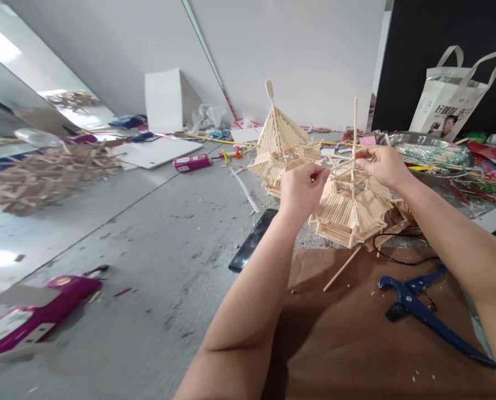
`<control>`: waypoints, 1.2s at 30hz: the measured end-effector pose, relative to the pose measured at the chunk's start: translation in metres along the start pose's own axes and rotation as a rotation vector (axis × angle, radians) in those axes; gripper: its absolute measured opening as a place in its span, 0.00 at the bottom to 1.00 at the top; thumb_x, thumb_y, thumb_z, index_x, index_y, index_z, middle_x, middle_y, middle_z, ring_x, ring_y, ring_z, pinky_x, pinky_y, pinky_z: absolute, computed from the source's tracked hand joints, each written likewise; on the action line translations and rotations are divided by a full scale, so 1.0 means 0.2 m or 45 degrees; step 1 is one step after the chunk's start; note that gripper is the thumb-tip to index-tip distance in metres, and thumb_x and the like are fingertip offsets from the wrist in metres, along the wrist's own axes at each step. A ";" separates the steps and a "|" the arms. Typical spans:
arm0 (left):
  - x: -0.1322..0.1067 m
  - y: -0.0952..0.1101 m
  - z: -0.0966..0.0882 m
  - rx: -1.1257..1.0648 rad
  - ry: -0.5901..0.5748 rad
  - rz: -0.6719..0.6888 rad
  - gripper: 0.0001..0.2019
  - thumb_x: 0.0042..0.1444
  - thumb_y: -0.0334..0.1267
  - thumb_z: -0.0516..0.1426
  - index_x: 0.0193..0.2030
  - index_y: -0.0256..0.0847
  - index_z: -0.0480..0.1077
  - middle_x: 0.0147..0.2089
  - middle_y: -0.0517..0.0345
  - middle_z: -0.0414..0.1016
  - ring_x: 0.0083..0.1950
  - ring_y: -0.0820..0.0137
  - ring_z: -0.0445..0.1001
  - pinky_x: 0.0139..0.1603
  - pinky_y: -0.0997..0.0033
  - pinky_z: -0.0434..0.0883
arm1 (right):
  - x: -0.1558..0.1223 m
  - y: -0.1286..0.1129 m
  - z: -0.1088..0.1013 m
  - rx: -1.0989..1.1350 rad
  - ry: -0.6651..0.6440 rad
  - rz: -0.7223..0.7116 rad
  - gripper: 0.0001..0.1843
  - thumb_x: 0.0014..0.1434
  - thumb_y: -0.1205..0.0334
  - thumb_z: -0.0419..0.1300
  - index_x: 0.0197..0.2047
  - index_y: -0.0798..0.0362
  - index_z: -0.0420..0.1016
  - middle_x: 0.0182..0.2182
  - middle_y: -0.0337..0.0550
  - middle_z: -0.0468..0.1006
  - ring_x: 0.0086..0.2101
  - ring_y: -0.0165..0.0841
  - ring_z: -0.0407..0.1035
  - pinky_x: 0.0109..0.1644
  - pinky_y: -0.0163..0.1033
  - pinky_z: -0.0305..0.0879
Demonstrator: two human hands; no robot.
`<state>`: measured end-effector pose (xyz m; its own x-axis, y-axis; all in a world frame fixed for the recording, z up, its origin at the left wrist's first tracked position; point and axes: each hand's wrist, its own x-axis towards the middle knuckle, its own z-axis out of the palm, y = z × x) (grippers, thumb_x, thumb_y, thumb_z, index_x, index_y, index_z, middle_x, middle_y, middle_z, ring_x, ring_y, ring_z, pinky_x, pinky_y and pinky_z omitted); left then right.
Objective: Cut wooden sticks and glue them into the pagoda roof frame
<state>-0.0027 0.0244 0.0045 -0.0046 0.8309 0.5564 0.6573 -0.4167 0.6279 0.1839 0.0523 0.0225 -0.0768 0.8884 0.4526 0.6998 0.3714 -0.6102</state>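
Observation:
A small pavilion model [350,214] built of thin wooden sticks stands at the edge of a brown paper sheet [356,328]. A tall stick [355,139] rises from its top. My left hand [301,189] is closed in a pinch against the model's upper left frame. My right hand [381,164] pinches a thin stick at the upper right of the frame. Behind it stands a second stick pavilion [279,141] with a pointed roof.
Blue cutting pliers [422,314] lie on the brown paper at the right, a black phone [254,239] lies left of the model. A metal tray [431,150] of sticks and a white tote bag [454,97] sit behind. A pink packet [35,314] and a stick pile [48,172] lie left.

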 end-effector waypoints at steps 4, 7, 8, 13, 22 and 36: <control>0.00 -0.01 0.00 0.004 -0.008 0.016 0.07 0.48 0.34 0.55 0.26 0.37 0.75 0.21 0.61 0.71 0.24 0.77 0.65 0.28 0.75 0.61 | 0.01 0.00 0.02 0.019 -0.012 -0.004 0.11 0.49 0.67 0.59 0.36 0.58 0.77 0.36 0.47 0.79 0.40 0.36 0.72 0.47 0.44 0.66; 0.01 -0.01 0.00 0.000 -0.019 0.037 0.07 0.48 0.34 0.55 0.26 0.37 0.74 0.20 0.62 0.70 0.24 0.77 0.65 0.28 0.75 0.61 | 0.01 0.01 0.02 0.010 -0.006 -0.013 0.10 0.48 0.67 0.59 0.36 0.57 0.77 0.36 0.46 0.79 0.41 0.36 0.72 0.48 0.44 0.67; 0.01 -0.02 0.00 -0.002 -0.019 0.042 0.07 0.48 0.34 0.55 0.25 0.37 0.74 0.20 0.62 0.70 0.24 0.77 0.65 0.28 0.75 0.60 | 0.01 0.01 0.02 0.007 -0.003 -0.020 0.10 0.48 0.67 0.59 0.36 0.57 0.77 0.36 0.46 0.79 0.41 0.36 0.72 0.48 0.44 0.67; 0.01 -0.02 0.00 -0.005 -0.010 0.065 0.07 0.48 0.34 0.55 0.25 0.37 0.74 0.19 0.63 0.68 0.23 0.77 0.64 0.27 0.75 0.60 | 0.01 0.02 0.02 0.001 0.011 -0.030 0.10 0.48 0.67 0.59 0.35 0.56 0.77 0.35 0.45 0.80 0.40 0.37 0.73 0.48 0.46 0.66; 0.01 -0.02 0.00 -0.010 -0.009 0.070 0.07 0.48 0.34 0.55 0.25 0.37 0.74 0.19 0.63 0.68 0.23 0.78 0.63 0.27 0.76 0.60 | 0.01 0.02 0.02 0.002 0.000 -0.021 0.10 0.48 0.67 0.59 0.36 0.56 0.76 0.36 0.45 0.79 0.40 0.36 0.72 0.48 0.45 0.66; 0.01 -0.01 0.00 0.014 -0.011 0.071 0.07 0.48 0.34 0.55 0.24 0.38 0.73 0.20 0.63 0.69 0.23 0.77 0.65 0.28 0.75 0.61 | 0.00 0.00 0.02 -0.024 0.010 -0.011 0.11 0.48 0.67 0.60 0.37 0.56 0.76 0.37 0.46 0.79 0.41 0.37 0.72 0.49 0.45 0.65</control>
<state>-0.0041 0.0265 0.0040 0.0387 0.8094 0.5860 0.6649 -0.4586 0.5896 0.1806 0.0535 0.0208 -0.0775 0.8830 0.4630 0.7125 0.3739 -0.5938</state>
